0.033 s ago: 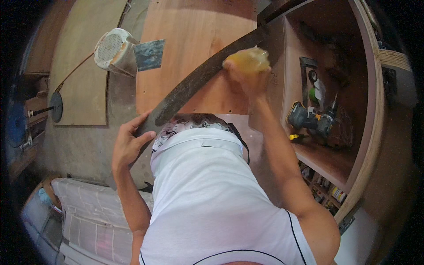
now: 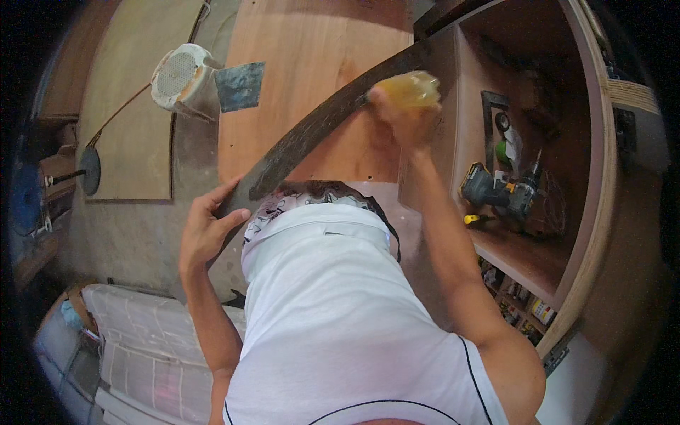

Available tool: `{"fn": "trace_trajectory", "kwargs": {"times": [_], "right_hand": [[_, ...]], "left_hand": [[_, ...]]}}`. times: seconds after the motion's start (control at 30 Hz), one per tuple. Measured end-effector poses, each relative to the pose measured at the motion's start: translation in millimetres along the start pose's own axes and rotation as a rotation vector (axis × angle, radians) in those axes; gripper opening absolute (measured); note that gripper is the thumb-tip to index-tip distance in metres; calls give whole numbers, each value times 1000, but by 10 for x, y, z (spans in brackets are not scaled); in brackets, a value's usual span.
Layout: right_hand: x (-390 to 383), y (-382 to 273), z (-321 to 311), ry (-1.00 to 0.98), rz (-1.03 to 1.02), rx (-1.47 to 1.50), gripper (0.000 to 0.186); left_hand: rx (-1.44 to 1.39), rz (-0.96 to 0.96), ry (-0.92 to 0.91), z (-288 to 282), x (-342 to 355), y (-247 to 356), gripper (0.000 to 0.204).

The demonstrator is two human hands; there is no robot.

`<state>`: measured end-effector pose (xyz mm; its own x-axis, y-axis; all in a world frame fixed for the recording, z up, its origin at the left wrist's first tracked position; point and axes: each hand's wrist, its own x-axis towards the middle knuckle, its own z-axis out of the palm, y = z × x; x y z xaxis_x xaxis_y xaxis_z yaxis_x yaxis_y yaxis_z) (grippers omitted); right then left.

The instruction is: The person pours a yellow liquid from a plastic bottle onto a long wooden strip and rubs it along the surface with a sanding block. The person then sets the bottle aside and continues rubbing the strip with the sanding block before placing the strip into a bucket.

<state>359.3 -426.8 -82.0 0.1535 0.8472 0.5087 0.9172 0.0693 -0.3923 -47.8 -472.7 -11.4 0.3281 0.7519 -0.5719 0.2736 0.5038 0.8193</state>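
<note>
A long dark strip runs diagonally over a pinkish plywood panel, from the lower left to the upper right. My left hand grips its lower part near my waist, thumb on top and fingers wrapped round the edge. My right hand is closed on a blurred yellow translucent object at the upper part of the strip. A small weathered grey-blue square piece lies on the panel's left side, beside a white perforated stool.
An open wooden cabinet at the right holds a cordless drill, tape rolls and a yellow-handled item. A pale board and round weight plates are at the left; a plastic-covered bundle sits lower left.
My right hand with the yellow object has shifted slightly right and up along the strip. My left hand stays in the same place.
</note>
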Motion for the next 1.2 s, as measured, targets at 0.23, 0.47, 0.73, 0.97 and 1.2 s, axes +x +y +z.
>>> {"fn": "trace_trajectory", "kwargs": {"times": [0.23,0.47,0.73,0.97,1.2], "right_hand": [[19,54,19,-42,123,230,41],[189,87,-389,0,241,352,38],[464,472,-810,465,384,538,40],[288,511,-212,209,485,469,37],[279,289,-167,177,513,945,46]], "left_hand": [[26,38,-18,-41,72,-12,65],[69,36,15,-27,43,-37,67],[98,22,3,6,33,24,70],[38,-20,-10,-24,37,176,69],[77,-13,7,-4,52,170,64]]}}
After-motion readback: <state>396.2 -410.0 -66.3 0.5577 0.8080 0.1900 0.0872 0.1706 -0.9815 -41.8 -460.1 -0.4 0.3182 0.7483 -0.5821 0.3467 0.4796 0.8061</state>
